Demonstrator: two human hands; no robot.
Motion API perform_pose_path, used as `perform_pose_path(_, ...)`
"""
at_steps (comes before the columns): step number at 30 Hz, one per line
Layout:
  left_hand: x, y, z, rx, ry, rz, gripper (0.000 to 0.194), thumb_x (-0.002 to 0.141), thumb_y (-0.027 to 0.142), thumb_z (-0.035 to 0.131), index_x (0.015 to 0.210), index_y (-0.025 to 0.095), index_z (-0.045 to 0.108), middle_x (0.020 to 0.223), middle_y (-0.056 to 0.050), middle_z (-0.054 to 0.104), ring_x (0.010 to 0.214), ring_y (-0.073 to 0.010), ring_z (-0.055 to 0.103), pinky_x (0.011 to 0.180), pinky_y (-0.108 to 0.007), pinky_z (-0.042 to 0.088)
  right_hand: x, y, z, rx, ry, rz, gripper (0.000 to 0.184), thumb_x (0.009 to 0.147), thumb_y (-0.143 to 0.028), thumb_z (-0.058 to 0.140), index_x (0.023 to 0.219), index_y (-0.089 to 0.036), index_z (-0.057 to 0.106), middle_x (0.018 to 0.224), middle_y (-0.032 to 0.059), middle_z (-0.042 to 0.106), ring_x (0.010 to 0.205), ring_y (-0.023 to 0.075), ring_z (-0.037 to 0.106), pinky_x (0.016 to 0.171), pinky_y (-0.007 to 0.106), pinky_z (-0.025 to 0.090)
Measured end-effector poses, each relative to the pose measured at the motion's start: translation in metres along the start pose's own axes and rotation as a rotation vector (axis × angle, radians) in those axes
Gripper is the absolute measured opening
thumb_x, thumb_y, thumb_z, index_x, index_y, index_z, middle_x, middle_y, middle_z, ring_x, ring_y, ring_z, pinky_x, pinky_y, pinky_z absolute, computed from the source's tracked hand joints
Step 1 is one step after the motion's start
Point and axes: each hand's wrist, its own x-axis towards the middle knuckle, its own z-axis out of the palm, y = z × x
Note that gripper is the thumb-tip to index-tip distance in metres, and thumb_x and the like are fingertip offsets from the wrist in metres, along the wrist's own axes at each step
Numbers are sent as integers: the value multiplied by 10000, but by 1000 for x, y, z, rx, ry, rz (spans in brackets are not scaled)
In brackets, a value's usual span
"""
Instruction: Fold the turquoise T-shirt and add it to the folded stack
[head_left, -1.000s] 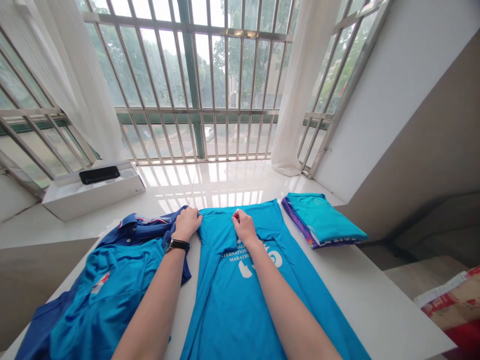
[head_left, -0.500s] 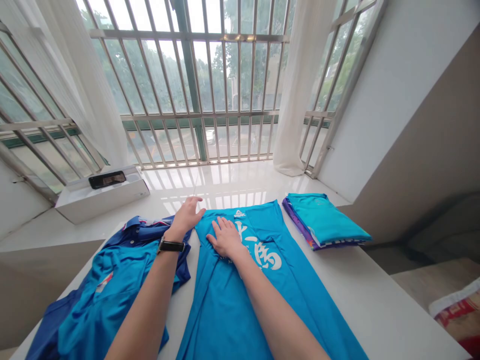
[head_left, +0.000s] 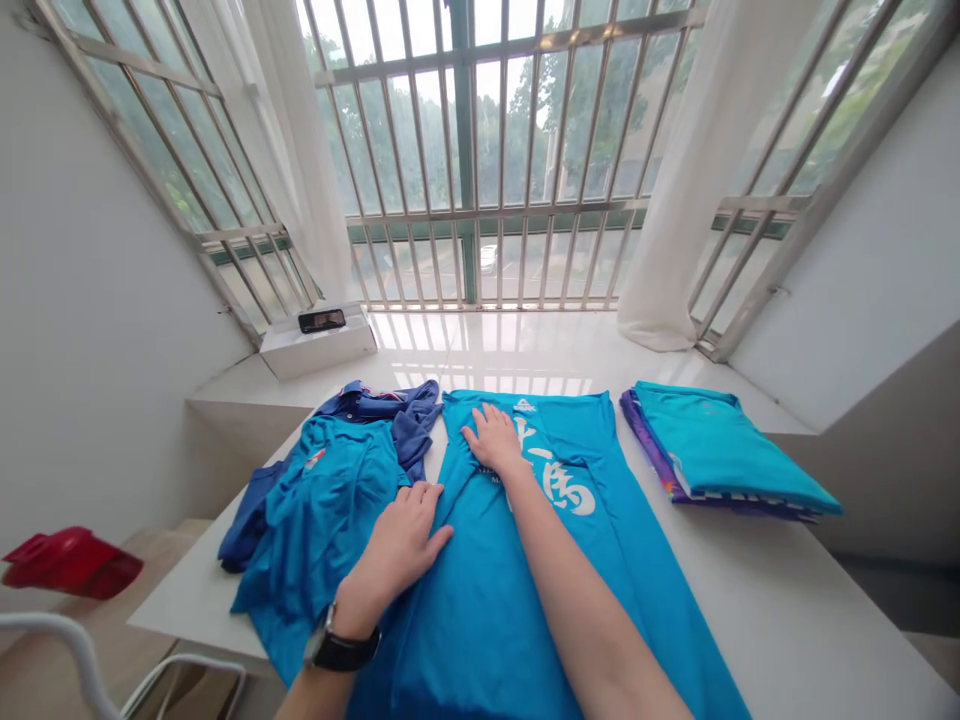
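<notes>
Blue shirt [head_left: 480, 590] has R fingers [head_left: 492, 419] flat atop, sl. spread.

Free to pass low over the right part of the white table [head_left: 772, 600], beside the spread shirt [head_left: 480, 620] — but narrowed farther by the folded stack [head_left: 739, 450], and blocked leftward by the heaped clothes [head_left: 330, 490].

Bright daylight from window [head_left: 466, 150], overexposed near top; striped glare across glossy sill [head_left: 487, 345]; lower right corner dim; wide-angle stretch toward picture edges.
</notes>
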Motion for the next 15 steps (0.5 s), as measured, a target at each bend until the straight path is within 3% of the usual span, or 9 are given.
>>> perform_pose_path(2, -20, 6, 21, -47, 78, -111, 447, 944, 291, 431, 1370, 162, 472, 1348, -142, 559, 1222, -267, 549, 990, -352, 449, 1, 0, 0, -2, 10, 0, 614, 986, -492, 357, 1481, -133, 407, 1577, 163, 321, 1457, 281, 268, 1175, 428, 166)
perform_pose_path(5, -48, 13, 35, -121, 52, -232, 447, 917, 206, 406, 1359, 192, 474, 1345, -126, 575, 1185, -240, 593, 944, -318, 473, 2, 1, 1, -5, 15, 3, 600, 983, -493, 368, 1470, -146, 423, 1573, 157, 332, 1452, 274, 280, 1171, 429, 177)
perform_pose_path(9, -93, 7, 31, -172, 8, -258, 416, 851, 183, 452, 1257, 244, 522, 1285, -94, 618, 1123, -240, 631, 876, -290, 477, 3, 3, 1, -13, 20, -2, 590, 982, -498, 371, 1460, -160, 439, 1568, 148, 346, 1448, 269, 289, 1165, 426, 199)
perform_pose_path(12, -133, -7, 26, -192, -54, -272, 330, 798, 151, 467, 1091, 276, 554, 1031, -41, 685, 951, -214, 681, 739, -246, 468, 3, 3, 1, -18, 27, -3, 584, 981, -489, 381, 1454, -154, 452, 1561, 150, 359, 1440, 277, 306, 1163, 422, 206)
perform_pose_path(15, -172, -17, 28, -146, -122, -325, 223, 792, 173, 471, 962, 292, 550, 820, 0, 647, 764, -199, 671, 650, -243, 439, 3, 3, 2, -23, 35, -5, 580, 978, -486, 391, 1447, -152, 464, 1555, 151, 370, 1434, 282, 316, 1161, 416, 212)
